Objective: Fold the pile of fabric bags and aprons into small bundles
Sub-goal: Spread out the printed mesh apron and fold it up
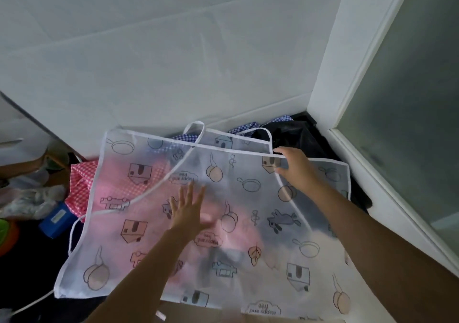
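Note:
A sheer white apron (154, 225) printed with pans, houses and "Happy and free" lies spread over the pile, its white trim and ties looping across it. My left hand (190, 210) rests flat on its middle, fingers spread. My right hand (296, 167) pinches the apron's far trimmed edge near the top right. Under the sheer cloth show a pink checked fabric (82, 181), a blue checked fabric (186, 138) and a black fabric (295, 133).
A white wall runs behind the pile, and a white frame with frosted glass (407, 114) stands at the right. At the left lie a blue box (56, 219), crumpled clear plastic (27, 198) and an orange and green object (6, 233).

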A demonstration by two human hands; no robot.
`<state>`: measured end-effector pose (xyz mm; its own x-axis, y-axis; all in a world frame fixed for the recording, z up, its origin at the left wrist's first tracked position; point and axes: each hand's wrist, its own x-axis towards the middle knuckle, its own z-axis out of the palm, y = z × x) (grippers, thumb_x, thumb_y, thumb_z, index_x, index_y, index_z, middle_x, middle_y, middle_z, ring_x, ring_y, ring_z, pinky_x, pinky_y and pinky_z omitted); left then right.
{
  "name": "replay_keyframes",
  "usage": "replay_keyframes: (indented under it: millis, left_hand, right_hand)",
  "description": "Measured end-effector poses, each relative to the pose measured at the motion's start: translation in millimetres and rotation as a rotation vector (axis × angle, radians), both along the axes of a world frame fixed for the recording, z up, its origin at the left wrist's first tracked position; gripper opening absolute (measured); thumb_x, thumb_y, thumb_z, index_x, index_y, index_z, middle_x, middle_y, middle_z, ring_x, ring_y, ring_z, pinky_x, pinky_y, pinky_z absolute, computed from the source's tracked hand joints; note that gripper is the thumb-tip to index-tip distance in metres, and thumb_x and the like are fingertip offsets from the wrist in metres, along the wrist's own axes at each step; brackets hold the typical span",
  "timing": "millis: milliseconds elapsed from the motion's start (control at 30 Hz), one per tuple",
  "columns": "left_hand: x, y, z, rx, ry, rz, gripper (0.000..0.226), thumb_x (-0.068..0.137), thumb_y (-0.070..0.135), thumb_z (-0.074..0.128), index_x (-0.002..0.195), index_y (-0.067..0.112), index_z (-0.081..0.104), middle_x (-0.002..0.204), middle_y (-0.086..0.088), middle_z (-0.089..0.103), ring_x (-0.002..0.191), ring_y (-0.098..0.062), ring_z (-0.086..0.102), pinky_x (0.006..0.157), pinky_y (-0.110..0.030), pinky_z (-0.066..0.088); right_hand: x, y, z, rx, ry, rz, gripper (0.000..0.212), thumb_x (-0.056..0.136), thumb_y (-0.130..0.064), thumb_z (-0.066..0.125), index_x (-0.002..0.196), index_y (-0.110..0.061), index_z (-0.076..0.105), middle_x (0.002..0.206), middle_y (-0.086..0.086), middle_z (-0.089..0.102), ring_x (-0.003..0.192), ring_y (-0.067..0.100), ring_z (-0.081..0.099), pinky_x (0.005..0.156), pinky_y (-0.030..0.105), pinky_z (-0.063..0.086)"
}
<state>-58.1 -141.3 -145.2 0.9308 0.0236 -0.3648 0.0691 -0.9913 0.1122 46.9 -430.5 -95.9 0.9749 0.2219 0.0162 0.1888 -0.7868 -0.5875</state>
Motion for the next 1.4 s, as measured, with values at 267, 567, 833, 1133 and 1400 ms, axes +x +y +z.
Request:
replay_keyframes:
  millis: [267,567,833,1133,1400]
  left_hand:
    - [89.5,12.9,30.8,0.117,-0.16,-0.117,0.112,0.08,0.061,0.06,0.149,0.02,-0.019,0.153,-0.015,-0.03,0.142,-0.037,-0.023,0.107,-0.047,-0.017]
    - [154.7,14.4,43.9,0.163,-0.319,-0.199,0.072,0.086,0.04,0.065,0.147,0.023,0.031,0.152,-0.011,0.017,0.142,-0.032,0.013,0.118,-0.049,0.006]
    - [174.2,18.5,53.3,0.075,-0.417,-0.24,0.055,0.085,0.063,0.052,0.117,0.018,0.059,0.122,-0.008,0.043,0.115,-0.026,0.036,0.103,-0.037,0.025]
    - [210.1,-0.6,54.0,0.036,-0.439,-0.406,0.034,0.095,0.03,0.053,0.118,0.006,0.06,0.137,-0.009,0.045,0.125,-0.023,0.039,0.106,-0.032,0.03]
    - [223.1,-15.5,53.5,0.161,-0.299,-0.504,0.021,0.096,0.019,0.044,0.114,0.016,0.054,0.108,-0.002,0.066,0.113,-0.022,0.052,0.103,-0.026,0.011]
  right_hand:
    - [52.0,66.1,-5.3,-0.13,0.047,0.098,0.054,0.08,-0.037,0.074,0.127,-0.019,0.056,0.11,0.002,0.065,0.109,0.021,0.055,0.089,0.033,0.033]
    - [72.7,66.0,-21.4,-0.089,0.272,0.18,0.031,0.078,-0.031,0.077,0.1,-0.019,0.06,0.091,-0.004,0.058,0.085,0.013,0.055,0.086,0.03,0.04]
    - [78.0,58.0,-18.9,-0.005,0.102,0.149,0.022,0.089,-0.017,0.063,0.08,0.003,0.062,0.073,0.01,0.054,0.068,0.025,0.049,0.06,0.03,0.031]
    - [87.1,40.4,-38.6,-0.075,0.014,-0.146,0.015,0.083,-0.02,0.071,0.092,-0.007,0.072,0.115,0.008,0.056,0.105,0.03,0.051,0.081,0.034,0.04]
    - [103.9,18.2,-27.0,-0.027,0.306,-0.311,0.049,0.071,-0.029,0.082,0.054,-0.017,0.038,0.053,-0.002,0.039,0.05,0.013,0.04,0.048,0.026,0.024]
